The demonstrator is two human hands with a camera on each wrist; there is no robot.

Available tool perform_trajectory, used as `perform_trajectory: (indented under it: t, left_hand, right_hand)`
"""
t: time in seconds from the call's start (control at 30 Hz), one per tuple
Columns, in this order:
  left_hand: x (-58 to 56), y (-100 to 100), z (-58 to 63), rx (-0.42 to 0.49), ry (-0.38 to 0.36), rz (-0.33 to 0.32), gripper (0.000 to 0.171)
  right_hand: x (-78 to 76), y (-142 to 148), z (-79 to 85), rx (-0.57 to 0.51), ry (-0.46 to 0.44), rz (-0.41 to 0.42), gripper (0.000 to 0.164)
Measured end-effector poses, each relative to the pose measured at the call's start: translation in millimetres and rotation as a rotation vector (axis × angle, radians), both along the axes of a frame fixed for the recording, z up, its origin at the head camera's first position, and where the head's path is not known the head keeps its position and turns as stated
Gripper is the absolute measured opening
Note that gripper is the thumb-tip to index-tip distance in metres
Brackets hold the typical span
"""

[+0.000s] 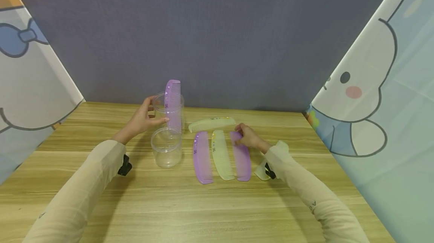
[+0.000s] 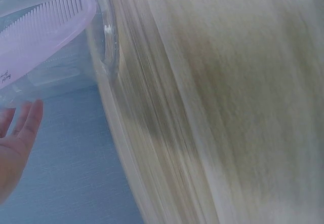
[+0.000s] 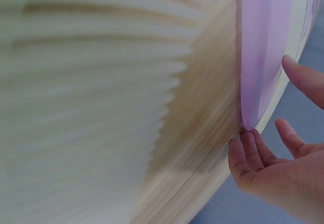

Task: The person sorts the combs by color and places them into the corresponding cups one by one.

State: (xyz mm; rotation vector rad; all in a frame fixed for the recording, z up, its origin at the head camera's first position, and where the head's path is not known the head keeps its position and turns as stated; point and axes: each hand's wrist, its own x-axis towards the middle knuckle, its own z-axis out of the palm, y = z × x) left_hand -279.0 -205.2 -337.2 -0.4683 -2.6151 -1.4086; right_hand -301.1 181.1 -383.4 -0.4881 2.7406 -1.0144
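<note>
My left hand [image 1: 140, 120] holds a clear plastic container [image 1: 181, 112], fingers round its far side and thumb at the front. A purple comb [image 1: 173, 101] stands upright inside it, its top above the rim. In the left wrist view that comb [image 2: 45, 34] shows through the wall, and the fingertips are right at the container. My right hand [image 1: 250, 137] pinches the far end of a purple comb [image 1: 242, 162] lying on the table. In the right wrist view, several fingertips are at this comb's tip [image 3: 263, 57], with another finger along its edge.
A second clear container [image 1: 167, 152] stands in front of the first. To the right lie another purple comb [image 1: 202, 156], a pale green comb [image 1: 221, 154] and one crosswise behind them [image 1: 213, 123]. Another pale green comb [image 1: 262, 172] is partly under the right sleeve. A grey wall [image 1: 203, 47] backs the table.
</note>
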Motion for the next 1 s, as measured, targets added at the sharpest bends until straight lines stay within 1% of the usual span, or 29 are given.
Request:
perform_trajectory:
  t: [0.1,0.2,0.3,0.57,0.83,1.0]
  left_hand:
    - [-10.6,-6.3,-11.6,0.001,0.006,0.010,0.095]
    - [-10.2,-6.7,-11.6,0.001,0.005,0.004,0.095]
    - [-8.6,-6.3,-10.4,-0.002,0.002,-0.003,0.095]
    - [-2.1,-0.8,-2.4,0.015,-0.006,-0.015,0.091]
    - [-10.0,-6.2,-11.2,0.001,0.016,-0.011,0.095]
    - [-11.0,-6.5,-12.0,0.000,0.022,-0.012,0.095]
  right_hand:
    - [0.9,-0.7,-0.1,-0.007,0.000,0.010,0.055]
    - [0.9,-2.1,0.4,-0.001,0.017,0.017,0.055]
    - [0.3,-3.6,0.9,0.016,0.021,0.006,0.057]
    - [-3.6,-6.0,1.0,0.065,0.028,-0.015,0.060]
    - [-5.4,-5.3,2.7,0.050,0.036,-0.012,0.064]
    - [-5.9,-4.8,3.5,0.026,-0.002,-0.023,0.066]
